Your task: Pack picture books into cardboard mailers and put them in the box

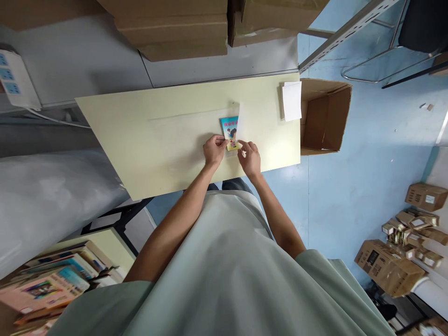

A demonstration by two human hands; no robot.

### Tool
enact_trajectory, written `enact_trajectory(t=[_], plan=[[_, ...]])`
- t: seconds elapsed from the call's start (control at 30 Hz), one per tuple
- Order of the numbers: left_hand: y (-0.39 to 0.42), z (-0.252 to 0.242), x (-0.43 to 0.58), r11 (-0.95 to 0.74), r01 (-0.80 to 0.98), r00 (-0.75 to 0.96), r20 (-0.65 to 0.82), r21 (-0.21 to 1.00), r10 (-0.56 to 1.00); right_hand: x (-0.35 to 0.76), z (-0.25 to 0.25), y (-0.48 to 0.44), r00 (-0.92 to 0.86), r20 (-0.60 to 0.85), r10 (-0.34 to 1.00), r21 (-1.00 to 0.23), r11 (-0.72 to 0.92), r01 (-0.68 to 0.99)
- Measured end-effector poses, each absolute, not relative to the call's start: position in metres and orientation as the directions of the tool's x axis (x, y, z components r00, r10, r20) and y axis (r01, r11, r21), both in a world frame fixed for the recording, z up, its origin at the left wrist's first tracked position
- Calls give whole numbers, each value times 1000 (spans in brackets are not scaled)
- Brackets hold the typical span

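A small booklet (230,132) with a blue and yellow cartoon cover lies on the pale yellow table (168,168), close to its front edge. Around it a thin translucent sheet (196,121) spreads leftward, and its right part seems to overlap the booklet's right side. My left hand (214,149) is closed at the booklet's lower left edge, thumb and fingers pinching there. At the lower right corner, my right hand (249,157) has its thumb and forefinger bent together, apparently on the sheet's edge; the exact contact is too small to see.
White sheets of paper (291,101) lie at the table's right end. Beside that end stands an open cardboard box (324,116). Large cartons (182,37) line the back, and a power strip (16,79) is at far left. Books (52,284) are stacked at lower left.
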State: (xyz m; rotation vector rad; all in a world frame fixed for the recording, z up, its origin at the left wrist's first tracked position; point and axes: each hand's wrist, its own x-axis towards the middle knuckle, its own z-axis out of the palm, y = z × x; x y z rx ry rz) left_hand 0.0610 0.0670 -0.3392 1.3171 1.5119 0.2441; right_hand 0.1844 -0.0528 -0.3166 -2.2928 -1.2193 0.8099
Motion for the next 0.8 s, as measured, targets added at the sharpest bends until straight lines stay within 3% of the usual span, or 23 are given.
enact_trajectory(t=[0.23, 0.43, 0.6, 0.8], plan=[[61, -335, 67, 299, 668, 166, -528, 681, 833, 168, -331, -41, 356, -389, 850, -431, -509, 745], [57, -345, 76, 290, 703, 140, -527, 649, 838, 179, -323, -44, 276, -366, 889, -488, -436, 756], [47, -348, 78, 256, 702, 138, -480, 665, 866, 217, -332, -19, 524, -269, 808, -499, -582, 642], [38, -338, 85, 133, 760, 208, -433, 636, 877, 246, -349, 37, 612, -432, 663, -493, -742, 455]])
